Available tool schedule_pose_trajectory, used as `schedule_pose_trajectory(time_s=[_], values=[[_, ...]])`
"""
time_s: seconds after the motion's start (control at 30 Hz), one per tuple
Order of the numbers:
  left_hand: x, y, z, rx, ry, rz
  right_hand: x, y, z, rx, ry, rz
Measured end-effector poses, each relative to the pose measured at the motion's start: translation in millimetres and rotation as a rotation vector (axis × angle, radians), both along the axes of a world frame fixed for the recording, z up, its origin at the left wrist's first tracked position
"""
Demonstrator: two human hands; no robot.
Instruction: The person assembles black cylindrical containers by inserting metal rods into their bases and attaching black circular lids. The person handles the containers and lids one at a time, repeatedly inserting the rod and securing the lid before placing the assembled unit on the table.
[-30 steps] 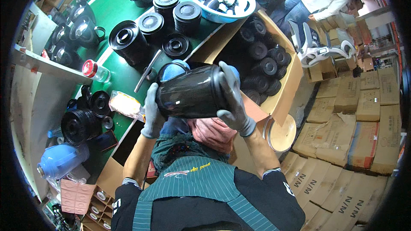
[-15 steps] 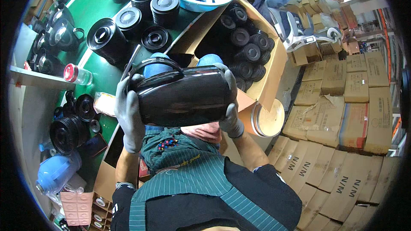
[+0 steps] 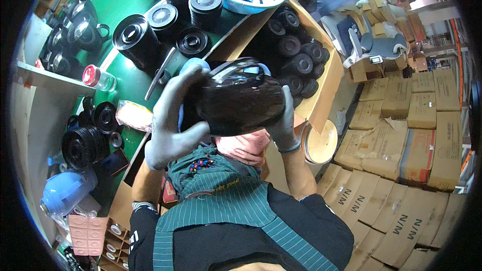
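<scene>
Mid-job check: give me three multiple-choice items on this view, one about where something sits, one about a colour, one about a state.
1. Where is the box of black lids?
A. right of the green table
B. on the left shelf
C. on the stacked cartons

2. What colour is the table top?
A. red
B. green
C. white

3. How is the dark glossy pot held?
A. by the left hand alone
B. resting on the table
C. between both gloved hands

Answers: 1 A, the open box lies against the table's right edge. 2 B, bare green shows around the black containers. 3 C, the left hand and right hand grip its two sides, clear of the table.
</scene>
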State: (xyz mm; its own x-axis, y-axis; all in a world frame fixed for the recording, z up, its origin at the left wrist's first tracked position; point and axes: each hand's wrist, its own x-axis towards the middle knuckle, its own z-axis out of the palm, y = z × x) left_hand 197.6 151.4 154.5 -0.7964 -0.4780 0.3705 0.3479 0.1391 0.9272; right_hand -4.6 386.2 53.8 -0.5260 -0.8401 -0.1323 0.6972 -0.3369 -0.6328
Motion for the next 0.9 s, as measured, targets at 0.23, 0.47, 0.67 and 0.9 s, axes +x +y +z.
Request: schedule_pose_trajectory(time_s=[0.23, 0.47, 0.67, 0.9], values=[[-7.4, -1.2, 29.0, -0.377, 0.033, -0.262, -1.8, 24.7, -59.7, 0.174, 0.247, -0.082], [-9.5, 1.9, 23.9, -0.360, 0.050, -0.247, -2.6, 23.9, -69.7, 0.271, 0.471, -0.070], [-7.0, 1.6, 23.1, -0.396, -0.029, -0.247, -4.2, 20.4, -59.2, 0.364, 0.354, -0.157], [-5.9, 3.4, -0.2, -0.439, -0.266, -0.052, 0.4, 14.8, 37.1, 0.276, 0.357, -0.078]])
